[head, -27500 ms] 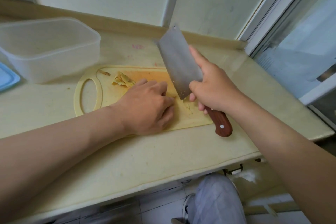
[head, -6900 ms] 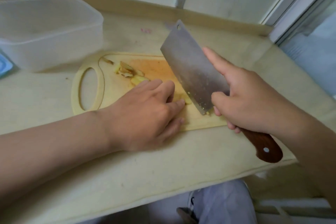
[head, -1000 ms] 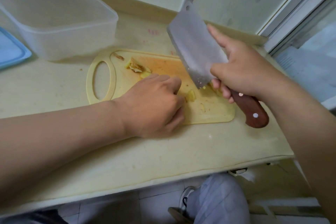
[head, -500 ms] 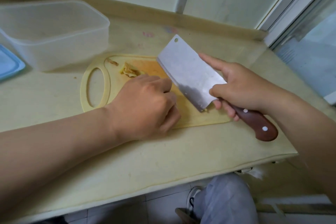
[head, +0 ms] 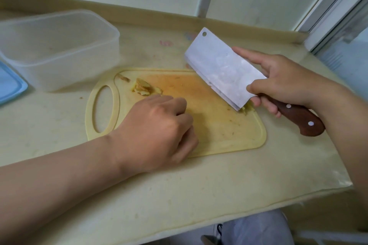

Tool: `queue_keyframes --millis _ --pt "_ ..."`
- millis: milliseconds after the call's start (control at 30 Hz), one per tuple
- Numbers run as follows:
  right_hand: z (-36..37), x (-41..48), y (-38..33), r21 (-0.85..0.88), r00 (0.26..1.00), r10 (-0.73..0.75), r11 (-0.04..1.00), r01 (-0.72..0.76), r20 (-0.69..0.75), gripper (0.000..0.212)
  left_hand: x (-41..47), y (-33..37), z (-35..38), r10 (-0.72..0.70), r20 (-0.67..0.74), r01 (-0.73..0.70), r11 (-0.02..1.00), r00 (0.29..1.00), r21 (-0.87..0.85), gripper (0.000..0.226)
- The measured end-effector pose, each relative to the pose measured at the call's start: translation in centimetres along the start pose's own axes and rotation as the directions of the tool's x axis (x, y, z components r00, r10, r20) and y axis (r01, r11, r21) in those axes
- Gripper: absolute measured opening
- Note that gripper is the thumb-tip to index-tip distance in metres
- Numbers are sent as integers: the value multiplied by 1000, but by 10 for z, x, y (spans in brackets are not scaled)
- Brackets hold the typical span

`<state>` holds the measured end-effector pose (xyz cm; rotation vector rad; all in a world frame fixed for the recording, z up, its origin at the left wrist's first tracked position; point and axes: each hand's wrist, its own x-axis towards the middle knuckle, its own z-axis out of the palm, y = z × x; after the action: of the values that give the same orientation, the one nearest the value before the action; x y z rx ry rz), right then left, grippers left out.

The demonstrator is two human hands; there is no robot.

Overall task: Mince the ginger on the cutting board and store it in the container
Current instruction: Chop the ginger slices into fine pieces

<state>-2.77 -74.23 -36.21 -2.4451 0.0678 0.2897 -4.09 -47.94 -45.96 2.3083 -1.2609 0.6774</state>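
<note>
A yellow cutting board (head: 219, 135) lies on the counter. A small heap of ginger slices (head: 143, 87) sits at its far left, by the handle hole. A few chopped ginger bits (head: 247, 109) lie at its right edge, under the heel of the cleaver (head: 223, 67). My right hand (head: 284, 77) grips the cleaver's wooden handle with the forefinger along the blade's spine. The blade tilts over the board's right side. My left hand (head: 157, 131) rests on the board's near left part with fingers curled under. Anything beneath it is hidden.
A clear plastic container (head: 59, 45) stands open at the back left, with its blue lid (head: 10, 85) beside it at the left edge. The counter's front edge (head: 199, 223) runs close below, a trouser leg beneath it. A window frame (head: 334, 10) rises at the right.
The cleaver has moved right, away from my left hand, toward the board's right edge. My left hand has stayed curled on the board.
</note>
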Motion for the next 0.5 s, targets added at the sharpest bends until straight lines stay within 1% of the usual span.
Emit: queue_keyframes --millis 167,233,367,433,500 --pt "-8 5 -4 -39 998 -35 999 32 -59 93 1 1 -1 -18 21 18 1000 1000 -6 33" --pt "-9 3 -4 -8 997 -49 999 48 -60 93 1 0 -1 -22 34 22 1000 999 -4 33" --pt "6 -3 -5 86 998 -54 995 52 24 93 1 0 0 -18 63 18 1000 998 5 32" --pt "13 -2 -2 66 997 -45 997 41 67 93 1 0 0 -18 67 17 1000 998 8 31" --pt "13 1 3 43 997 -26 999 23 75 93 1 0 0 -27 68 26 1000 997 11 32"
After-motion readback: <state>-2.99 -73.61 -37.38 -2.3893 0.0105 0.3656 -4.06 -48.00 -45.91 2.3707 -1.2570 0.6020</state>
